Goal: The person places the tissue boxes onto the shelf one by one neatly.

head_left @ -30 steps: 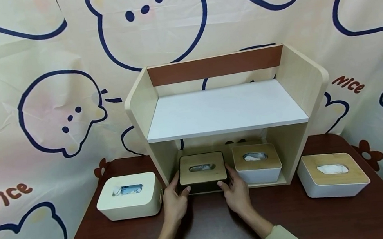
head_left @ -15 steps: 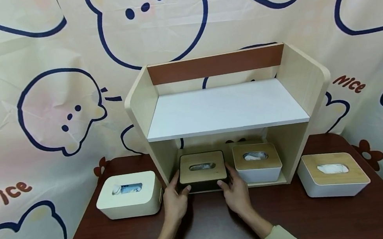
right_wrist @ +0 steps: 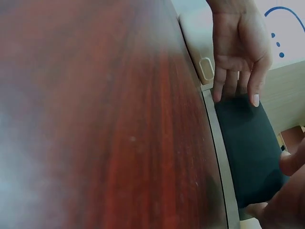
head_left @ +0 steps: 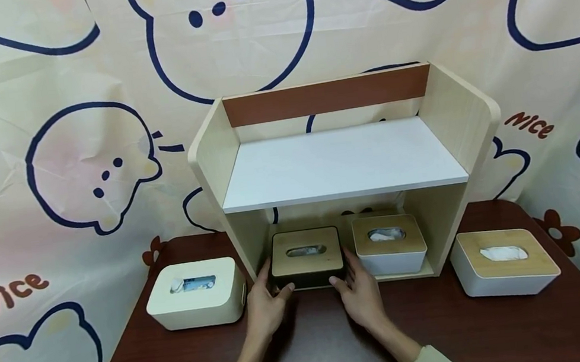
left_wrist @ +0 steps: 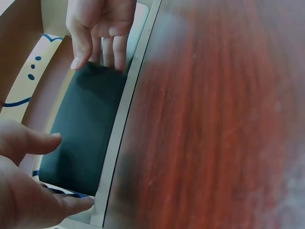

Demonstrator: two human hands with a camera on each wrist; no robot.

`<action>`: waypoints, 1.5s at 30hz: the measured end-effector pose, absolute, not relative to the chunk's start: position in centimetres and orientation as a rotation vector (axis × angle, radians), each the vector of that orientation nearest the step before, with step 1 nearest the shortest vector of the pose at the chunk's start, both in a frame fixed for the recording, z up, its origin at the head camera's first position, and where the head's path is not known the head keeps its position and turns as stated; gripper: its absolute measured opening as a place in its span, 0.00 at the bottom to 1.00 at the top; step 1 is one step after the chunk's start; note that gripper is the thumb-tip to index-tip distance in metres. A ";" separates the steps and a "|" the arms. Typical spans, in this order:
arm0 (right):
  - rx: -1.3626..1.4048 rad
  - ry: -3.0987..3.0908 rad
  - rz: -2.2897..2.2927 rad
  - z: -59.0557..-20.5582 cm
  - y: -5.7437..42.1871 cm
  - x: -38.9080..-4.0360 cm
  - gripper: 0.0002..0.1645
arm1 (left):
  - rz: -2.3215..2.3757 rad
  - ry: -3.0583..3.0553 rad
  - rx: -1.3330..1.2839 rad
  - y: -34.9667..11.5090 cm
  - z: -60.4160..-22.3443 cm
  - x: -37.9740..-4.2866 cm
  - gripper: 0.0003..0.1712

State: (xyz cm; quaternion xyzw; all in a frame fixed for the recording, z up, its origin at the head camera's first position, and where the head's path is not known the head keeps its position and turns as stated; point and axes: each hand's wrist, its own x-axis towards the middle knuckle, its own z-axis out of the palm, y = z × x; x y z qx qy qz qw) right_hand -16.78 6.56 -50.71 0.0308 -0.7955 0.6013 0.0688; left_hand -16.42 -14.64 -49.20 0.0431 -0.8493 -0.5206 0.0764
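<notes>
1. I have the dark tissue box (head_left: pixel 307 265) in the lower compartment of the shelf unit (head_left: pixel 457 120), in its left part, with its front near the compartment's front edge.
2. My left hand (head_left: pixel 266 306) is at the box's left end: grip spread, fingers extended along that end, thumb out ahead of the front face.
3. My right hand (head_left: pixel 360 299) mirrors it at the right end, grip also spread, thumb in front; I cannot tell how firmly either hand presses.
4. I see its fingers reaching between the dark box and a white box with a wooden lid (head_left: pixel 392 253), which sits in the same compartment to the right.
5. Above both boxes I have the white upper board (head_left: pixel 342 163).
6. On the brown worktop (head_left: pixel 331 349), a cream tissue box (head_left: pixel 194 302) stands left of the shelf unit.
7. To its right stands another wood-lidded box (head_left: pixel 504 270), white tissue showing in the slot.
</notes>
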 end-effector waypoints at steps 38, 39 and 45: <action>0.347 -2.517 1.891 -49.6 5.9 -10.7 0.47 | -1.532 -2.736 0.223 -18.8 -47.7 -8.5 0.45; 0.364 -2.514 1.897 -49.7 5.6 -10.7 0.47 | -1.533 -2.738 0.237 -19.1 -47.7 -8.4 0.45; 0.467 -2.495 1.912 -50.3 4.2 -10.7 0.47 | -1.573 -2.715 0.312 -21.5 -47.5 -7.7 0.45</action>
